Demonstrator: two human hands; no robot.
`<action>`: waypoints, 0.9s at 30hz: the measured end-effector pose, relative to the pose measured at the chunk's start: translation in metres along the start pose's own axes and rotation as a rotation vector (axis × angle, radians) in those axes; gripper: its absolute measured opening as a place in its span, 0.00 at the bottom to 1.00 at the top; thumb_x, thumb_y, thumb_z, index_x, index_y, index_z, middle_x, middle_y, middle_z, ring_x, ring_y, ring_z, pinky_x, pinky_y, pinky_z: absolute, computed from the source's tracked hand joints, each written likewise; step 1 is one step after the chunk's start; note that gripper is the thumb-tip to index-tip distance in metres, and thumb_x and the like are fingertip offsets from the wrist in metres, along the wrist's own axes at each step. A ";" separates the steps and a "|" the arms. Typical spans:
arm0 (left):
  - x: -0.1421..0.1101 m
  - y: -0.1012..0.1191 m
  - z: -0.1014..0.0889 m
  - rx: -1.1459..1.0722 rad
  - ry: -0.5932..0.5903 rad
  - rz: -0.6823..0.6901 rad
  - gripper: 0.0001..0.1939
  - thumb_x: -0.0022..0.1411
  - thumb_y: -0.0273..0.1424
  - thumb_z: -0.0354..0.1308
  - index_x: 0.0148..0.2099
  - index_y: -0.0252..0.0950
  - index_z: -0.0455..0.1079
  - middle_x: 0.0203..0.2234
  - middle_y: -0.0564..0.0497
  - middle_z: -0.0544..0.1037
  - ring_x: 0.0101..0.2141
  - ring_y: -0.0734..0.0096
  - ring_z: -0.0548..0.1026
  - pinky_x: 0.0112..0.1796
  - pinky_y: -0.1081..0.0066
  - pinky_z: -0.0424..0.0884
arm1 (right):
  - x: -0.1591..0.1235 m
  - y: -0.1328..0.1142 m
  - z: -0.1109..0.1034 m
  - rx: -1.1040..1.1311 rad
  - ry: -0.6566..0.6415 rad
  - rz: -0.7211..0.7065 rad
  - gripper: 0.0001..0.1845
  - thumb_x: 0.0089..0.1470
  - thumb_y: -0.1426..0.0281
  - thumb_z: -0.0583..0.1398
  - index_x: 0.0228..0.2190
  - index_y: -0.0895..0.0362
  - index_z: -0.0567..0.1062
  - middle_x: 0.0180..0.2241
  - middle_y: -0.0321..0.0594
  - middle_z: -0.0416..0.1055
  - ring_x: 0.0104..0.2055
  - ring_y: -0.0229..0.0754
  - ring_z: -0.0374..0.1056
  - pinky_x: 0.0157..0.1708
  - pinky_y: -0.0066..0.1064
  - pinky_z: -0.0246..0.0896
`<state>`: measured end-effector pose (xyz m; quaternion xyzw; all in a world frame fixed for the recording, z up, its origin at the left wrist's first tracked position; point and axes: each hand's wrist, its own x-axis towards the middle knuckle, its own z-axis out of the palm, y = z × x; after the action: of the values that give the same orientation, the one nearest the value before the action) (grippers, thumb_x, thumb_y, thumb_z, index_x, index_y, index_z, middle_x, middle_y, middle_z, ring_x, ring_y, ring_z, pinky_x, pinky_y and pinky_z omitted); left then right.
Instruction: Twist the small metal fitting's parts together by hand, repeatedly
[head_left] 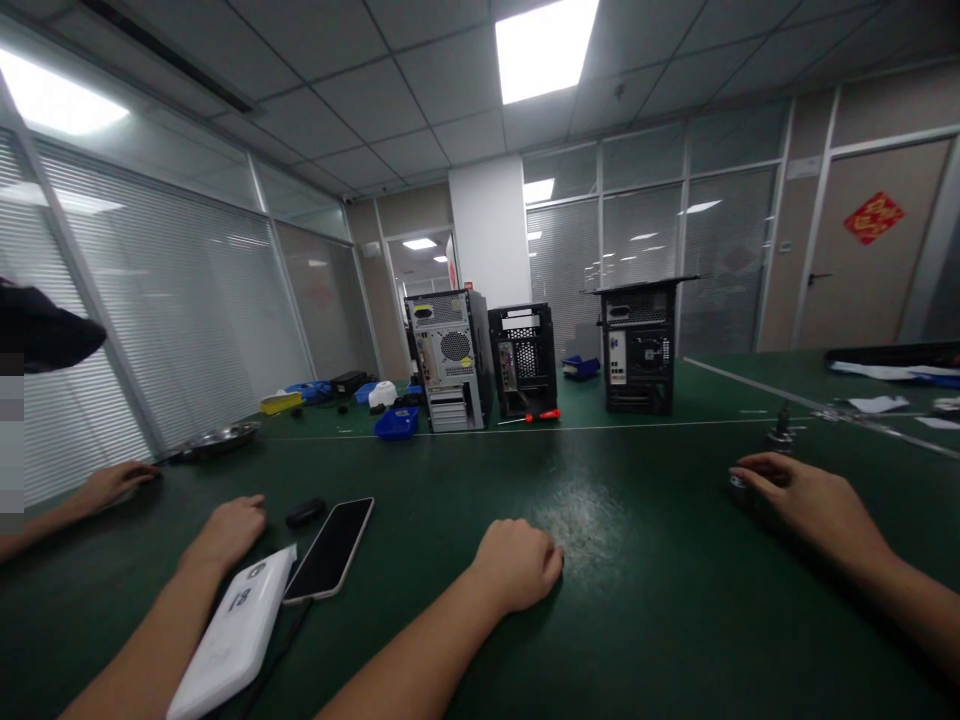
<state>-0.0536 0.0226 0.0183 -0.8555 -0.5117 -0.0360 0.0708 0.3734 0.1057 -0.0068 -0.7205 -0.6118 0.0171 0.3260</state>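
My left hand [519, 562] rests on the green table in a loose fist, knuckles up; nothing shows in it. Further right, my right hand [814, 502] is closed, with thumb and fingertips around a small dark round piece [739, 483] that has a pale face. Its kind is too small to make out, and the fingers partly hide it. Just behind that hand stands a dark object with a narrow top and stacked rings [781, 432]. A red-handled screwdriver [544, 415] lies well beyond my hands.
Three computer cases [454, 345] [523, 360] [640, 350] stand across the table. A blue tray [397, 424] sits before the leftmost. At left are a co-worker's hands [229, 530] [112, 487], a phone [334, 545], a white power bank [236, 630] and a metal dish [223, 437].
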 end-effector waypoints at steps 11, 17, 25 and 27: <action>-0.001 0.002 -0.005 -0.021 -0.032 -0.011 0.24 0.70 0.42 0.43 0.36 0.37 0.77 0.30 0.43 0.79 0.33 0.58 0.78 0.37 0.63 0.71 | -0.006 -0.006 -0.003 -0.052 0.019 -0.037 0.30 0.52 0.44 0.51 0.45 0.49 0.77 0.40 0.43 0.78 0.39 0.52 0.73 0.35 0.41 0.65; 0.000 0.001 -0.002 -0.014 -0.026 -0.009 0.24 0.70 0.42 0.42 0.35 0.37 0.77 0.30 0.43 0.79 0.33 0.57 0.78 0.37 0.63 0.71 | -0.008 -0.011 -0.002 -0.083 0.028 -0.083 0.29 0.55 0.47 0.50 0.46 0.50 0.77 0.42 0.42 0.77 0.41 0.51 0.73 0.37 0.40 0.66; 0.000 0.000 -0.003 -0.011 -0.024 0.006 0.25 0.70 0.43 0.41 0.34 0.37 0.77 0.29 0.43 0.79 0.32 0.58 0.78 0.35 0.64 0.71 | -0.009 -0.009 0.006 -0.145 0.035 -0.136 0.30 0.57 0.51 0.48 0.53 0.51 0.73 0.49 0.44 0.74 0.45 0.52 0.71 0.41 0.43 0.66; 0.000 0.000 -0.003 -0.013 -0.026 0.007 0.25 0.70 0.43 0.42 0.34 0.37 0.77 0.29 0.43 0.79 0.32 0.58 0.77 0.35 0.64 0.71 | -0.010 -0.009 0.007 -0.150 0.030 -0.137 0.30 0.58 0.51 0.47 0.54 0.50 0.73 0.48 0.44 0.74 0.44 0.52 0.72 0.40 0.43 0.66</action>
<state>-0.0534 0.0219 0.0215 -0.8581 -0.5093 -0.0278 0.0586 0.3602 0.1004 -0.0110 -0.6995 -0.6543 -0.0617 0.2807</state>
